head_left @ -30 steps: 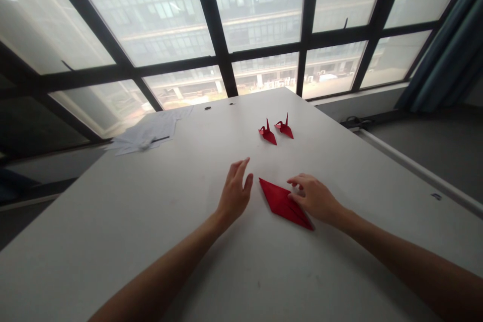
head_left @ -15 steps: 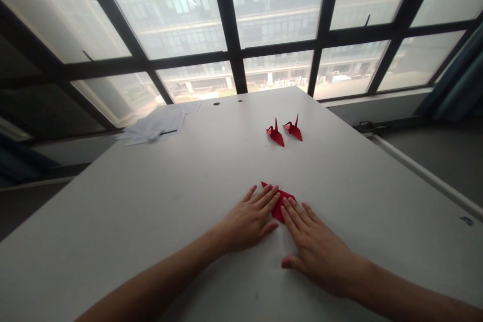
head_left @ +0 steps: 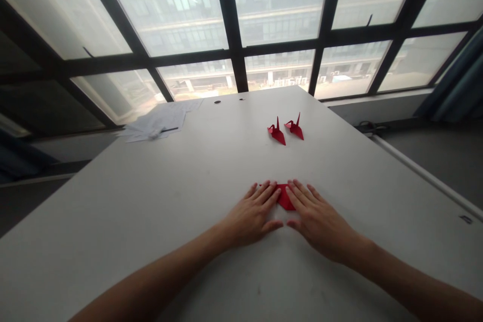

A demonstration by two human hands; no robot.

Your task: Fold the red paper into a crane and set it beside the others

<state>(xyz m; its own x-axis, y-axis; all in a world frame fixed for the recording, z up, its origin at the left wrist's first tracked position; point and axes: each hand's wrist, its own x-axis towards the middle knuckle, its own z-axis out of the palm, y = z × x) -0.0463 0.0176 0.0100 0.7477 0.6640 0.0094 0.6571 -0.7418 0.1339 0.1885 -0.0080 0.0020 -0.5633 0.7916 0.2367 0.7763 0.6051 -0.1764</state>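
You are at a white counter (head_left: 151, 201), its pale top narrowing away from you toward a wall of windows (head_left: 279, 5) in dark frames (head_left: 234, 20), with a building (head_left: 188, 5) showing hazily through the glass. A blue curtain (head_left: 453, 80) hangs at the far right, above grey floor (head_left: 433, 146). On the counter's far left, loose white sheets (head_left: 156, 115) lie overlapped, a thin dark stick (head_left: 169, 130) on top; a small round hole (head_left: 217, 102) sits near the far edge. Past your hands, right of centre, stand two red cranes, the left one (head_left: 277, 135) just beside the right one (head_left: 296, 130). The folded red paper (head_left: 286, 197) lies flat in front of you, nearer than the cranes — its long axis runs left to right, a sharp tip pointing left and a blunt corner toward you; its right end is hidden. Your left hand (head_left: 253, 216) is spread flat, fingers on the paper's left part; your right hand (head_left: 315, 219) is flat too, fingers pressing its right part — neither grips it.
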